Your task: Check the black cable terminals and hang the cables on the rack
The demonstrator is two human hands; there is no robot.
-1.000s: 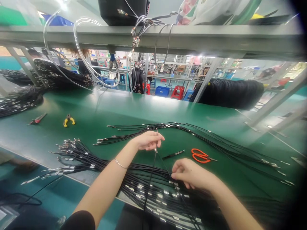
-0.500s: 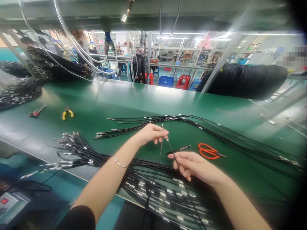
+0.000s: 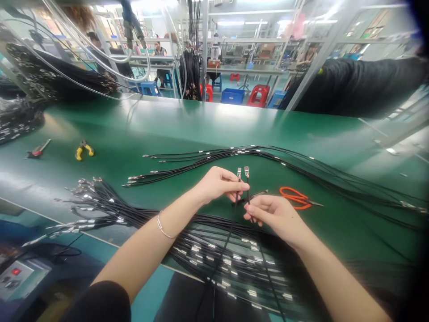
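Observation:
My left hand (image 3: 219, 185) pinches a thin black cable (image 3: 231, 229) just below its flat metal end (image 3: 239, 172). A second black cable (image 3: 248, 195) stands beside it, its metal end (image 3: 247, 171) pointing up; my right hand (image 3: 273, 213) grips this one lower down. The left fingertips also reach the second cable, though whether they hold it I cannot tell. Both cables trail down over a thick bundle of black cables (image 3: 140, 213) with white labels, which lies along the near edge of the table. Partly behind my hands is a dark craft knife (image 3: 260, 194).
Orange-handled scissors (image 3: 295, 197) lie right of my hands on the green table (image 3: 201, 125). Farther back runs a thinner cable bundle (image 3: 187, 167). Yellow-handled pliers (image 3: 83, 150) and a red-handled tool (image 3: 37, 150) lie at left. Large cable coils (image 3: 368, 87) are at the back right.
The two cable ends now stand upright side by side, both metal ends showing above my left fingers. My right hand has come up closer to the left. The view has tilted downward.

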